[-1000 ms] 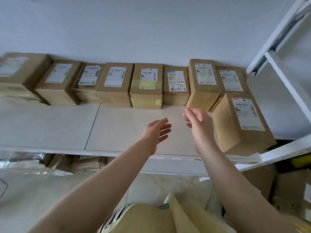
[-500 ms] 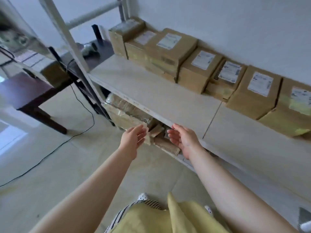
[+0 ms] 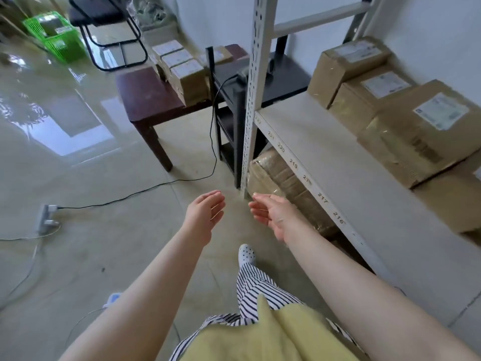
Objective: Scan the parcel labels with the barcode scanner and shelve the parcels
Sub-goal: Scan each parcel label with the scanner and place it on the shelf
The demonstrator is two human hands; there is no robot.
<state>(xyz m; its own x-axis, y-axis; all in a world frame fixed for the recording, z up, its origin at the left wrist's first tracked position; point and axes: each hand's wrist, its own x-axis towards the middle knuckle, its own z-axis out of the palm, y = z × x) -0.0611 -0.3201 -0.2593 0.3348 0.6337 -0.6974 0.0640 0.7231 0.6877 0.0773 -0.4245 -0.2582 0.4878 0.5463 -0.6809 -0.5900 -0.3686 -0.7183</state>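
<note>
My left hand (image 3: 207, 213) and my right hand (image 3: 272, 213) hang out in front of me over the floor, palms facing each other, fingers relaxed, holding nothing. Brown labelled parcels (image 3: 406, 110) line the back of the white shelf (image 3: 335, 183) to my right. More labelled parcels (image 3: 182, 71) are stacked on a dark red low table (image 3: 145, 100) ahead. A dark object that may be the barcode scanner (image 3: 243, 72) lies on the black stand (image 3: 281, 82) behind the shelf post, with a cable leading from it.
A black cable (image 3: 182, 179) runs across the shiny floor to a power strip (image 3: 46, 217) at the left. A green basket (image 3: 56, 37) and a black chair (image 3: 109, 29) stand at the far back. Wrapped packages (image 3: 283, 178) sit under the shelf.
The view has swung left from the shelf to the floor and the low table. Both hands pulled back from the shelf and stay empty.
</note>
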